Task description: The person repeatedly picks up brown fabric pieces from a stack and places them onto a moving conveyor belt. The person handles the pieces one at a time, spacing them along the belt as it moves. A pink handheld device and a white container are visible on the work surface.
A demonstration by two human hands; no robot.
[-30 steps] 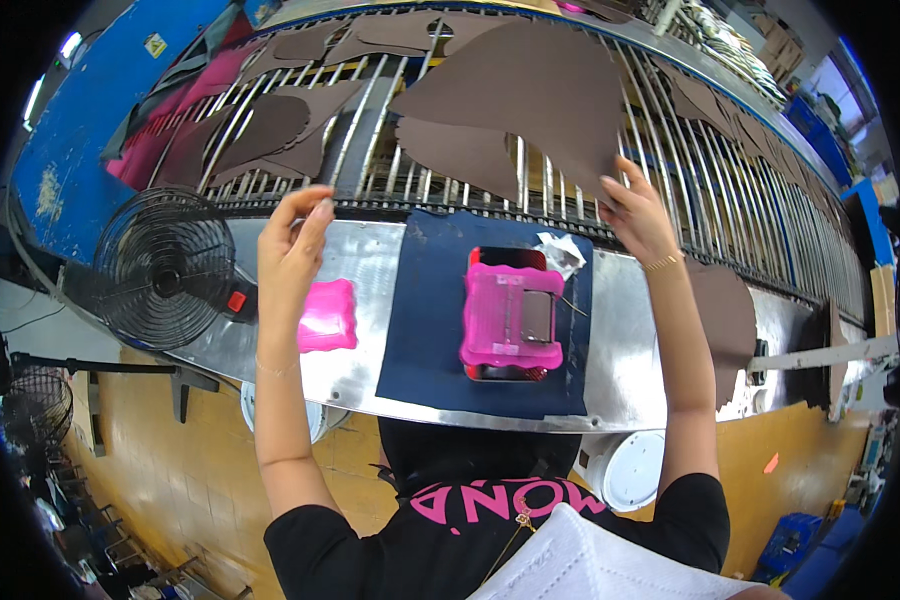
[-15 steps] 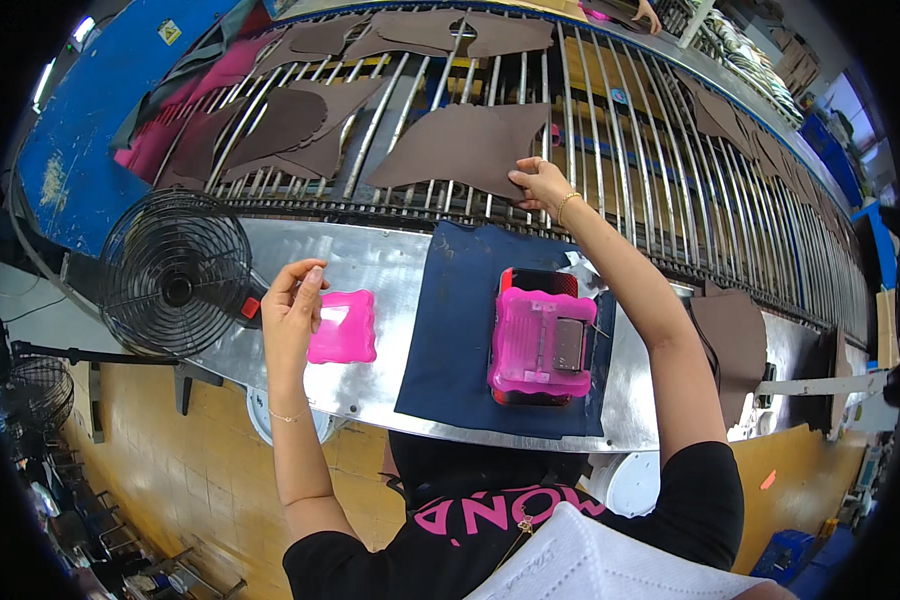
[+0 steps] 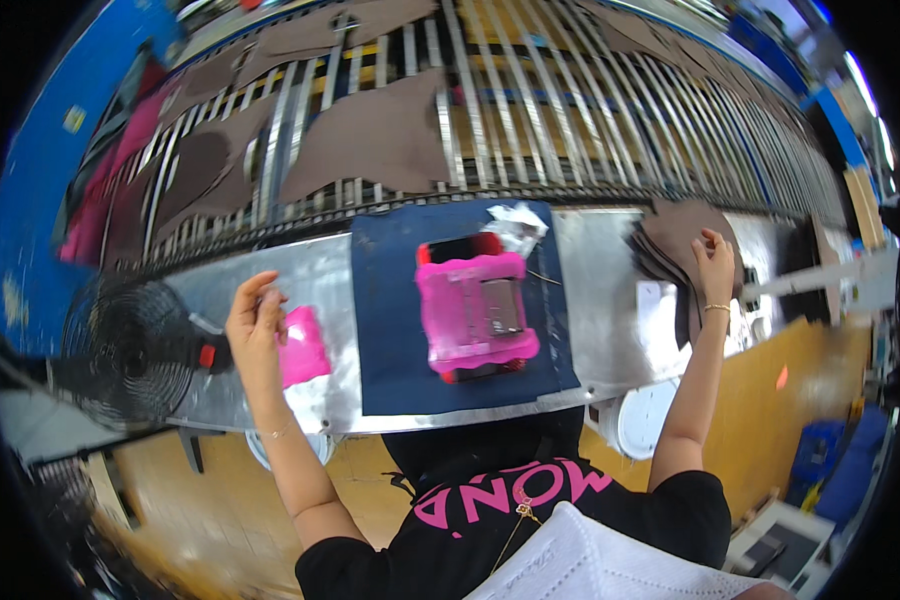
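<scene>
My right hand [image 3: 714,268] is at the stack of brown cut sheets [image 3: 675,235] on the right of the metal table. Its fingers are loosely bent and apart, with nothing visibly gripped. My left hand [image 3: 257,325] hovers over the left of the table, fingers curled a little and apart, holding nothing. Beside it lies a wavy-edged pink plastic piece [image 3: 303,347]. Between my hands, on a dark blue cloth [image 3: 390,330], sits a pink see-through plastic holder [image 3: 460,305] with a small metallic block [image 3: 502,306], on top of a red and black object [image 3: 460,248].
Beyond the table runs a rack of metal bars [image 3: 510,120] carrying several brown sheets, one large sheet [image 3: 370,140] near the middle. A black wire fan [image 3: 135,350] stands at the left. Crumpled silvery foil [image 3: 516,228] lies on the cloth, and a pale arm-like bar [image 3: 810,278] crosses at right.
My right hand has left the large brown sheet on the bars and moved right and nearer, to the brown stack. My left hand stays near the pink piece. The whole view has shifted.
</scene>
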